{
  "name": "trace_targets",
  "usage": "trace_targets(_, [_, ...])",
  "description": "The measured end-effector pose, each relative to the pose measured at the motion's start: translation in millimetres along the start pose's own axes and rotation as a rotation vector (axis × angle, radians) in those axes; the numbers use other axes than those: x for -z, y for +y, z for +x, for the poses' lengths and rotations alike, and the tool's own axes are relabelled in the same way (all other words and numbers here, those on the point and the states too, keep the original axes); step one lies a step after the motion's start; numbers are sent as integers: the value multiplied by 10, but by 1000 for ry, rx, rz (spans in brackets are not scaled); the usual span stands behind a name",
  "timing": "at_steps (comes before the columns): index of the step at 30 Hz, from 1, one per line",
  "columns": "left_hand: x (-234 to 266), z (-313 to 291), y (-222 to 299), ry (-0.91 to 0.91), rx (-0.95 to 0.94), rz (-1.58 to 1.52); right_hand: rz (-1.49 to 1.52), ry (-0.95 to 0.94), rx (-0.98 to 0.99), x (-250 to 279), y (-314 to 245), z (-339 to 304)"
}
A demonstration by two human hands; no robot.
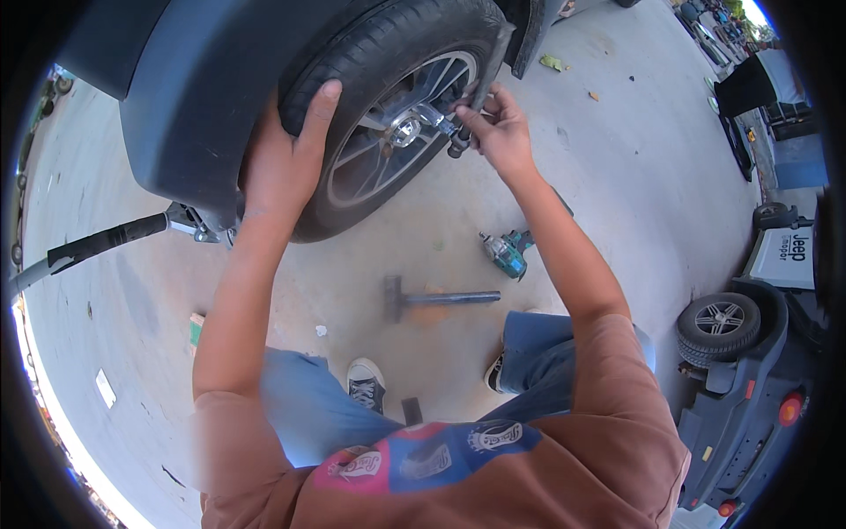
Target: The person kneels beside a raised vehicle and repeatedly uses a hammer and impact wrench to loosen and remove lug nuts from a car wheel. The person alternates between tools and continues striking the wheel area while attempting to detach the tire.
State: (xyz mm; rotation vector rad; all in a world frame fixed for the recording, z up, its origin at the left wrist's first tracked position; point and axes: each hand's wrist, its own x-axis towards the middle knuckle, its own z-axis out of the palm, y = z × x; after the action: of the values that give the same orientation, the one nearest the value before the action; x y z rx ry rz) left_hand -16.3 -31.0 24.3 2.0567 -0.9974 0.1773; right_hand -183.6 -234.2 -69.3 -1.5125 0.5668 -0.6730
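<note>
- The wheel sits ahead of the person, set within the near vehicle's bodywork.
- The left hand lies against the tyre's left side, next to that bodywork.
- The right hand is around the bar wrench, at the wheel's right.
- A pole reaches out leftward, low beside the bodywork.
- On the floor, the power driver lies below the right hand.
- The hammer lies nearer the person, crosswise ahead of the shoes.
- Another vehicle stands at far right.
</note>
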Motion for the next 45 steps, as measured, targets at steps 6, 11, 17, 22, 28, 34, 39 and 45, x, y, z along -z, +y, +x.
trace_targets(6, [-71,-8,-7,135,-232,103,-1158,-694,518,-8,670,-264])
trace_targets(11, [-203,-350,164,366,-719,74,-1259,-699,594,162,894,-132])
trace_targets(17, [-1126,-913,144,-228,701,-778,-172,-766,-468,143,778,-345])
trace_targets(22, [-1778,-448,352,-189,1211,-1022,915,-130,-1127,-54,1155,-323])
trace_targets(28, [-1887,-396,285,-77,1275,-1153,1014,132,-913,-230,1218,-290])
trace_targets(34, [-851,-1066,196,567,702,-680,498,299,-176,371,486,248])
trace_targets(39, [-467,-1314,-417,752,851,-489,53,-135,243,-119,-56,-215])
trace_targets(45, [-414,-1244,-496,658,912,-559,-705,-453,481,-287,770,-492])
